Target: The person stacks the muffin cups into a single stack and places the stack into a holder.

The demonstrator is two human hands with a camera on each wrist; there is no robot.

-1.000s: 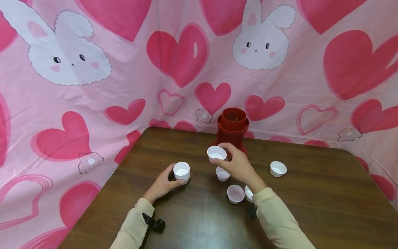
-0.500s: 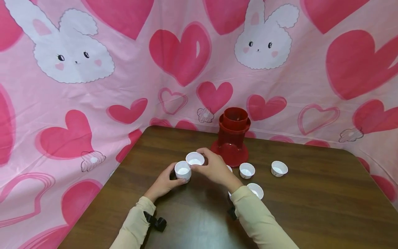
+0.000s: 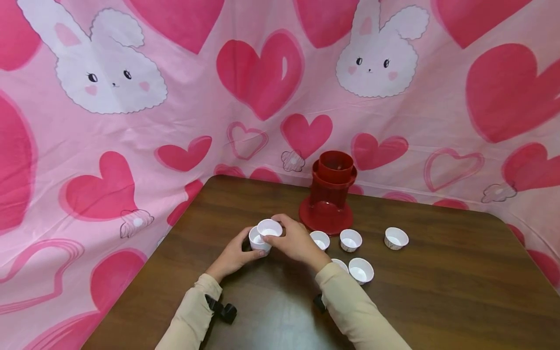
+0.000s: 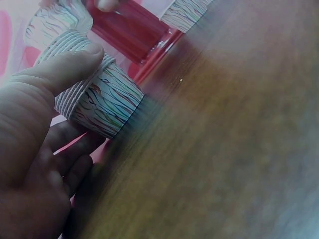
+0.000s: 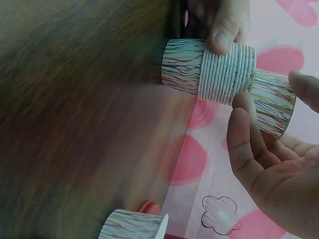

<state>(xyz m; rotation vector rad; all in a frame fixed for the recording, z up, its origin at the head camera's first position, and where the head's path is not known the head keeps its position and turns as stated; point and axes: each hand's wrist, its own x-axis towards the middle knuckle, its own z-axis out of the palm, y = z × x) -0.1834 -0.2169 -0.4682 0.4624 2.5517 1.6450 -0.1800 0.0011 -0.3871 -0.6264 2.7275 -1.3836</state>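
Observation:
My left hand [image 3: 243,247] grips a short stack of white paper baking cups [image 3: 257,241] that stands on the brown table [image 3: 437,301]. In the left wrist view the thumb [image 4: 65,69] presses on the stack's ribbed rims [image 4: 99,97]. My right hand [image 3: 285,234] pinches a single cup [image 3: 270,227] by its wall, right above the stack. The right wrist view shows this cup [image 5: 273,102] with its base at the mouth of the stack [image 5: 212,69]. Both cups have wavy coloured lines on the outside.
A red plastic dispenser [image 3: 331,192] stands behind the hands near the table's far edge. Several loose white cups lie to the right: one [image 3: 320,239], another [image 3: 351,239], a third [image 3: 396,237], more at the front [image 3: 360,270]. Pink heart-and-bunny cloth [image 3: 262,73] surrounds the table.
My right hand has carried its cup from near the red dispenser leftward and down to the stack that my left hand holds. The left hand has stayed in place.

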